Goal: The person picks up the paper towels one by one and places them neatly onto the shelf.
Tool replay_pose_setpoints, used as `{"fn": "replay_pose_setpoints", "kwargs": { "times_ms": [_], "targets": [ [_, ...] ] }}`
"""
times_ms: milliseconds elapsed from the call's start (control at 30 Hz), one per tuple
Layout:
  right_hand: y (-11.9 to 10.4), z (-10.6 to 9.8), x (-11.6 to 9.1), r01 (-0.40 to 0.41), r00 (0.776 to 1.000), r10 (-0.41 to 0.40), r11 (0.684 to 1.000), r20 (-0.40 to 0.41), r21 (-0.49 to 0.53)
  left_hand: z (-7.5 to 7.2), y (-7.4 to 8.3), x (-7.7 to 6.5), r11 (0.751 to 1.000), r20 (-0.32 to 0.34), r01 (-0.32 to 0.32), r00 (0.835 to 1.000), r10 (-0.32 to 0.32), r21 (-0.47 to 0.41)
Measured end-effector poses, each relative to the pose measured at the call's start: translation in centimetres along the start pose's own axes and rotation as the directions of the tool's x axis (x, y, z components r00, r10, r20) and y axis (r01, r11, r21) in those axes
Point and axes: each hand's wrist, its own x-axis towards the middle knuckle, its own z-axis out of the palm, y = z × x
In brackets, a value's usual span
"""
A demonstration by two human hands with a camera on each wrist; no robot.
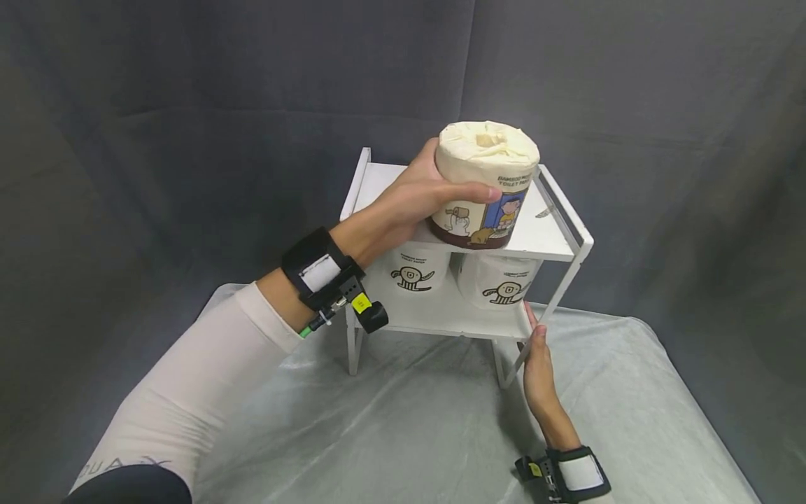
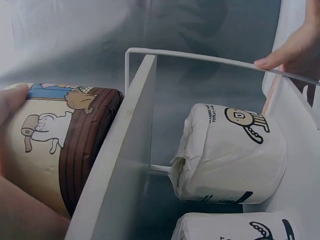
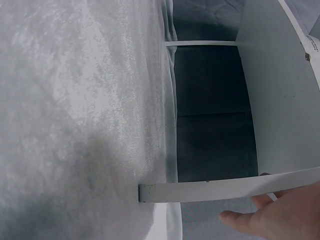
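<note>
My left hand [image 1: 418, 192] grips a large wrapped toilet paper roll [image 1: 481, 185], cream with a brown base band and cartoon print. Its thumb lies across the front of the wrapper. The roll is upright at the front of the top board of a white two-tier shelf rack [image 1: 384, 175]; whether its base touches the board I cannot tell. Low on the rack's right side, my right hand [image 1: 538, 367] holds the frame, thumb at the front post; in the right wrist view the hand [image 3: 290, 215] is partly cut off.
On the lower board stand two white toilet paper rolls, a left one [image 1: 412, 269] and a right one [image 1: 497, 280], printed with a black cartoon dog. The rack stands on a pale grey cloth [image 1: 409, 420]. Dark grey curtains [image 1: 252, 105] hang behind and at both sides.
</note>
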Motion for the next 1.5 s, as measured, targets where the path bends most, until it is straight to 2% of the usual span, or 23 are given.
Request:
{"fn": "replay_pose_setpoints", "kwargs": {
  "times_ms": [133, 300, 433, 533, 767, 1033, 1267, 1500],
  "targets": [
    [0.0, 0.0, 0.0, -0.003, 1.000, 0.003, 1.000, 0.006, 0.010, 0.3, -0.1, 0.7, 1.000, -0.007, 0.000, 1.000, 0.000, 0.012],
    [0.1, 0.0, 0.0, -0.004, 1.000, 0.004, 1.000, 0.013, -0.001, 0.3, -0.2, 1.7, 1.000, 0.024, 0.012, 1.000, -0.013, 0.018],
    [0.0, -0.2, 0.0, -0.009, 1.000, 0.009, 1.000, 0.008, -0.001, 0.1, 0.0, 2.3, 1.000, 0.104, 0.016, 0.995, -0.015, -0.013],
    [0.0, -0.4, 0.0, -0.010, 1.000, 0.010, 1.000, 0.004, 0.010, 0.2, 0.1, 2.9, 0.999, 0.175, 0.004, 0.985, 0.002, -0.034],
    [0.2, -0.6, 0.0, 0.000, 1.000, 0.000, 1.000, -0.009, 0.017, 1.1, 0.2, 4.2, 0.998, 0.237, 0.003, 0.971, 0.011, -0.060],
    [0.2, -0.4, 0.1, -0.007, 1.000, 0.007, 0.999, 0.000, 0.033, 1.7, -0.2, 5.5, 0.997, 0.241, 0.014, 0.971, 0.006, -0.081],
    [0.4, -0.4, 0.0, -0.006, 1.000, 0.006, 0.999, -0.001, 0.044, 1.8, -0.5, 6.1, 0.997, 0.221, 0.049, 0.975, -0.034, -0.061],
    [0.2, -0.7, -0.3, -0.001, 1.000, 0.001, 1.000, 0.004, 0.031, 2.2, -0.4, 6.6, 0.998, 0.240, 0.057, 0.970, -0.048, -0.030]
  ]
}}
